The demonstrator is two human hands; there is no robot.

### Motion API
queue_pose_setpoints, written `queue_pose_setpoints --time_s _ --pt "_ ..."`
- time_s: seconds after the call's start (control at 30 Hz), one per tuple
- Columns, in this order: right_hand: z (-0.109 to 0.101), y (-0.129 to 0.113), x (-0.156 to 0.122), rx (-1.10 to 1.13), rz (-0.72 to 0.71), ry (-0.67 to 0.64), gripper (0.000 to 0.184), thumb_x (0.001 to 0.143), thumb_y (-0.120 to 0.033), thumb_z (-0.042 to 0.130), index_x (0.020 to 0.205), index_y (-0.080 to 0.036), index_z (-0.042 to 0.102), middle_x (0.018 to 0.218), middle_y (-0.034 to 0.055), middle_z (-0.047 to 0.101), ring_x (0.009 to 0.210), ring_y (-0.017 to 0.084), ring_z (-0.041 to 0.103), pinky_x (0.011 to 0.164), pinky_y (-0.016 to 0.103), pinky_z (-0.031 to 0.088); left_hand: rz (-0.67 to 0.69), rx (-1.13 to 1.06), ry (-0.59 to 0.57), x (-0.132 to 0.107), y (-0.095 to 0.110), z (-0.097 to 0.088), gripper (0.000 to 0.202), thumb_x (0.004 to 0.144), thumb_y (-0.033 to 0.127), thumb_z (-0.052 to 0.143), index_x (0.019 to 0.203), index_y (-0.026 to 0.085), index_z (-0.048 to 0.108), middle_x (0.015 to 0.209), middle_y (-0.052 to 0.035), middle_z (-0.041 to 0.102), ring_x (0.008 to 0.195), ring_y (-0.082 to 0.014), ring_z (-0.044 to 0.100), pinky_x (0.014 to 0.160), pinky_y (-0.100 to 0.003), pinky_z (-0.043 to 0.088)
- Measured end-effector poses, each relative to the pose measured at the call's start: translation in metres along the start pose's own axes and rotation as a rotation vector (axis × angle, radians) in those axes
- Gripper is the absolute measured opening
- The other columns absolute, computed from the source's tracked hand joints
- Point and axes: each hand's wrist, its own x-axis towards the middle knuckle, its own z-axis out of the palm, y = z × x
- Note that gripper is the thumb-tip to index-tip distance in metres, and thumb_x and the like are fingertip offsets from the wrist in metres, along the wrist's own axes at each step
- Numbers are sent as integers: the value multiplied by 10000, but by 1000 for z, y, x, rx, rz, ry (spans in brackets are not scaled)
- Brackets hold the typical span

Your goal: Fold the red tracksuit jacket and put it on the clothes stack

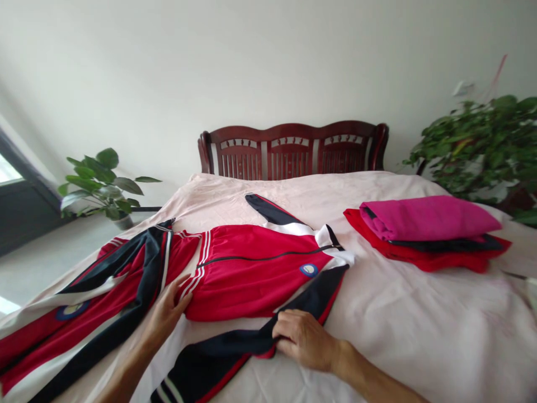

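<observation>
Head view: your right hand (304,337), at the lower center of the frame, curls its fingers closed on the dark sleeve (235,342) of the red jacket (247,280), which lies flat mid-frame. Your left hand (171,302), lower left, has thumb and fingers parted, touching the striped hem (202,254). Any writing on the blue badge (309,270) is unreadable.

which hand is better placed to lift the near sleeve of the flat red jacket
Probably the right hand: its fingers appear to pinch the near sleeve about midway along. The left hand is at the striped hem instead, off the sleeve.
</observation>
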Motion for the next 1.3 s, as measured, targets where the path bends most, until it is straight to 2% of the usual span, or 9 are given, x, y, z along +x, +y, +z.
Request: queue_pose_setpoints --time_s 0.2,0.27,0.37,0.47,0.67,0.83,0.97,1.17,1.3 --pt "-99 43 40 651 356 573 294 880 -451 537 977 -204 663 900 24 708 828 193 646 744 295 506 -42 79 -46 13 2 0 768 666 679 714 1222 163 594 782 -14 696 709 -194 667 620 -292 542" --pt "-124 81 41 548 569 896 380 876 -467 476 1060 -185 651 976 63 712 900 227 654 799 332 521 -79 93 -26 12 -1 2 801 656 706 705 1229 157 589 661 34 630 600 -163 623 535 -258 495" --pt "-132 130 18 322 788 1043 415 787 -353 521 1128 -154 648 1099 129 687 1043 290 620 953 425 477 -116 47 -12 4 -8 1 851 669 694 713 1304 154 541 653 44 618 585 -161 624 517 -252 486" --pt "-104 141 -16 97 710 988 402 764 -283 526 1122 -166 664 1156 149 662 1088 308 592 1027 482 426 -124 -19 -53 -5 -11 -2 859 684 644 741 1356 169 498 874 -38 716 798 -219 702 663 -303 565" --pt "-48 86 -14 -367 182 598 493 834 -190 554 1325 -225 583 1339 100 601 1252 288 505 1085 485 386 -70 -3 -26 -8 -6 2 776 670 644 754 1279 200 575 1302 -119 653 1209 -309 613 959 -374 542" --pt "-53 72 36 -505 78 377 701 742 -121 619 1425 -214 493 1400 94 557 1407 297 329 1177 504 265 -81 -59 -32 -1 -11 8 752 759 633 693 1329 173 524 1186 -102 711 1075 -263 674 898 -371 567" --pt "-70 77 54 -620 -19 152 328 745 -146 625 1062 -200 691 964 60 670 1092 247 539 1201 490 200 -89 -135 -4 3 -3 4 738 742 647 700 1276 164 543 1021 -77 752 912 -233 703 790 -337 589" --pt "-86 49 28 -609 -147 65 118 738 -144 596 816 -209 656 912 45 621 963 220 511 1132 456 288 23 83 113 -6 16 -21 557 823 609 620 1208 208 587 858 -5 698 714 -170 635 589 -232 507" --pt "-57 23 0 -552 -209 -93 107 718 -172 595 814 -194 637 933 54 624 896 214 514 814 359 432 22 257 130 -24 1 -45 471 835 598 584 1133 236 631 928 -8 714 826 -196 655 704 -238 521"
